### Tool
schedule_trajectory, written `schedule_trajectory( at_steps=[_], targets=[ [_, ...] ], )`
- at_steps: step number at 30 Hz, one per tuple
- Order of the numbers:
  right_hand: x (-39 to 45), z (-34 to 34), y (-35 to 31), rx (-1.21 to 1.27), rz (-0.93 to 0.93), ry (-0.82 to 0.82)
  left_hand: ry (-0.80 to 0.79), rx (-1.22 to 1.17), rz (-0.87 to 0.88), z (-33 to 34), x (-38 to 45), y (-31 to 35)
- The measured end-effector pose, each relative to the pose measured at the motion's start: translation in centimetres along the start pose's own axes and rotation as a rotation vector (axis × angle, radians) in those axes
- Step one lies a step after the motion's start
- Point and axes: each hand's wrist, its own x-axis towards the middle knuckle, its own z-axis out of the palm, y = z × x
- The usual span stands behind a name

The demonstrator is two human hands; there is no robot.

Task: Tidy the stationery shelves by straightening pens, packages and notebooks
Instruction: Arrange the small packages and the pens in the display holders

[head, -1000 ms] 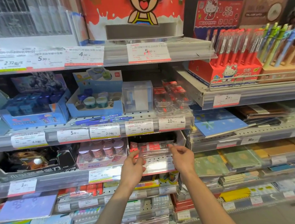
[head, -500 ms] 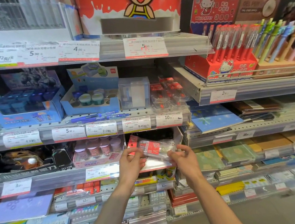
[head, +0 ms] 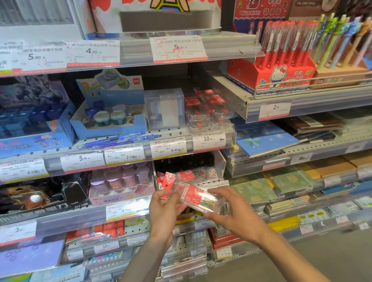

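A clear plastic package with a red card [head: 195, 195] is held in front of the third shelf, tilted down to the right. My left hand [head: 164, 211] grips its left end and my right hand [head: 228, 211] grips its right end from below. Behind it, more of the same red-and-clear packages [head: 183, 176] lie in the shelf bay. Similar packs [head: 207, 110] are piled on the shelf above.
Blue pens [head: 118, 140] lie loose along the second shelf's front edge. A pink box of small jars [head: 122, 186] stands left of the bay. Notebooks [head: 262, 139] are stacked on the right shelves. A red Hello Kitty pen box [head: 273, 71] stands at the upper right.
Both hands took a package from the shelf bay and drew it out toward me and downward. The view has shifted slightly upward and closer.
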Motion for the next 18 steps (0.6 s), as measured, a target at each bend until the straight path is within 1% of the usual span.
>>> schedule_trajectory(
  at_steps=[2, 8, 12, 18],
  targets=[
    [-0.1, -0.5, -0.7, -0.094, -0.067, -0.011, -0.002, 0.009, 0.004, -0.2, -0.9, 0.7],
    [-0.4, -3.8, -3.2, -0.171, -0.084, -0.091, -0.067, 0.083, 0.096, -1.0, -4.0, 3.5],
    [-0.4, -6.7, -5.3, -0.189, -0.155, -0.053, -0.088, 0.147, 0.179, -0.9, -5.4, 6.2],
    [0.1, -10.1, -8.0, -0.271, -0.300, 0.061, -0.119, 0.188, 0.308, 0.6, -5.9, 11.2]
  ],
)
